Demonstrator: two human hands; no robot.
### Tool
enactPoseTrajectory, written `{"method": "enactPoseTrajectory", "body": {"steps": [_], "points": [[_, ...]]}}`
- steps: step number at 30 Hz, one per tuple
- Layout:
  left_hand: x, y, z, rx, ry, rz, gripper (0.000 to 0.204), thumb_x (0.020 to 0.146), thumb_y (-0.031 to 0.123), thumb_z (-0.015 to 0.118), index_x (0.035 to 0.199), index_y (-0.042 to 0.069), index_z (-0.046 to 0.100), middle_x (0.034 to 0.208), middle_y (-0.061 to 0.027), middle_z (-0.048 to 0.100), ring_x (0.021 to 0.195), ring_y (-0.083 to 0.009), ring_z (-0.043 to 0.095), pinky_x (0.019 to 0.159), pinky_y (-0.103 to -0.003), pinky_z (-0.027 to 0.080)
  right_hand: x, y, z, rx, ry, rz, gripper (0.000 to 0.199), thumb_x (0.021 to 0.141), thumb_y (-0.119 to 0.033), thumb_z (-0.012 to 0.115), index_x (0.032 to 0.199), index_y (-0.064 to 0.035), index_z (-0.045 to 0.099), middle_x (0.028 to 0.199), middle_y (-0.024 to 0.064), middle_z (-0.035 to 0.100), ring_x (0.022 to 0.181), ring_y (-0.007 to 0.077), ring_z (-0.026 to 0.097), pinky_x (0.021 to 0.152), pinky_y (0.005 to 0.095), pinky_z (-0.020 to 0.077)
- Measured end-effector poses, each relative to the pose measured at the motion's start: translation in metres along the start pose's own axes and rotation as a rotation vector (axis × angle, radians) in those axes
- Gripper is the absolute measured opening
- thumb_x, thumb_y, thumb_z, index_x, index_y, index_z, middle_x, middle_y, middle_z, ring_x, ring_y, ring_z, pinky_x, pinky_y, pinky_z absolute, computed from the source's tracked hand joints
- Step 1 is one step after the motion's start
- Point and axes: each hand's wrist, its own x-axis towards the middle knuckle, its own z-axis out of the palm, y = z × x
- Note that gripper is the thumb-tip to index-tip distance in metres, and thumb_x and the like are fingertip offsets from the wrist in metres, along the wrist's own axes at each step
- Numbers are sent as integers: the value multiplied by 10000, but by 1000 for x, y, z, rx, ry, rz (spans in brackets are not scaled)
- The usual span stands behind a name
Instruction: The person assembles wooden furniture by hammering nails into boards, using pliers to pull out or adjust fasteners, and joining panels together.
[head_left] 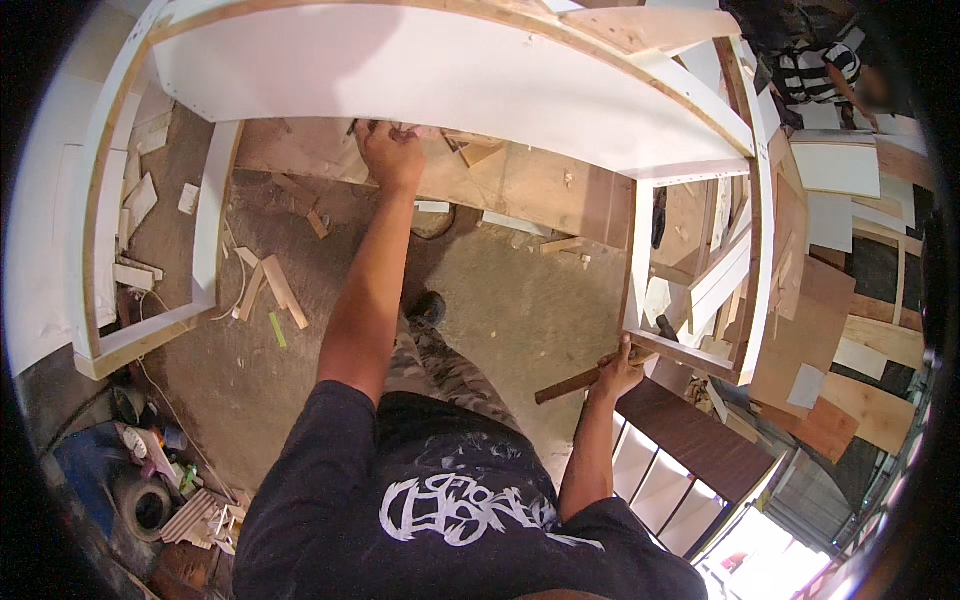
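Note:
A white wooden frame (450, 90), like a table or shelf unit with legs at both ends, spans the upper view. My left hand (390, 155) reaches to the bench below the frame's broad white panel. Its fingers are curled in, and what they hold, if anything, is hard to make out. My right hand (620, 375) grips a hammer (570, 386) by its wooden handle; the dark head points up and away to the right. That hand is right beside the lower rail of the frame's right leg (690, 355).
A wooden bench (540, 190) bears offcuts. Wood strips (285, 290) lie on the concrete floor. A tyre-like ring (147, 505) and clutter sit lower left. Boards (835, 165) are stacked at right, with a dark-topped shelf unit (690, 435) nearer. Another person (815, 75) is upper right.

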Motion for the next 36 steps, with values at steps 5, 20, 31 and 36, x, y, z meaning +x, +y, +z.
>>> {"method": "enactPoseTrajectory", "body": {"steps": [5, 20, 31, 36], "points": [[3, -14, 2, 262, -103, 191, 311, 865, 102, 730, 1176, 85, 724, 1323, -205, 510, 1241, -352, 524, 955, -470, 507, 19, -7, 16, 56, -21, 4, 343, 877, -296, 826, 974, -22, 645, 704, 24, 587, 452, 121, 497, 417, 287, 405], [4, -17, -20, 100, -160, 373, 232, 879, 18, 685, 1090, 80, 758, 1245, -190, 616, 1083, -385, 626, 934, -459, 533, 18, -12, 24, 32, -36, 31, 388, 889, -277, 814, 1065, 8, 617, 701, 31, 577, 449, 120, 489, 407, 287, 404], [-1, -1, -18, 33, 16, 368, 100, 896, 129, 754, 920, 36, 782, 928, -91, 736, 883, -264, 678, 795, -380, 537, 24, -4, 23, 15, -59, 49, 346, 876, -272, 828, 1012, -22, 632, 772, 48, 618, 465, 135, 523, 424, 298, 413], [-1, -11, -14, -7, 20, 321, 94, 895, 125, 753, 904, 35, 778, 923, -95, 730, 888, -269, 677, 794, -385, 535, -8, -10, 13, 22, -131, 177, 419, 945, -411, 732, 1107, -57, 577, 777, 31, 597, 459, 136, 499, 417, 292, 399]]}}
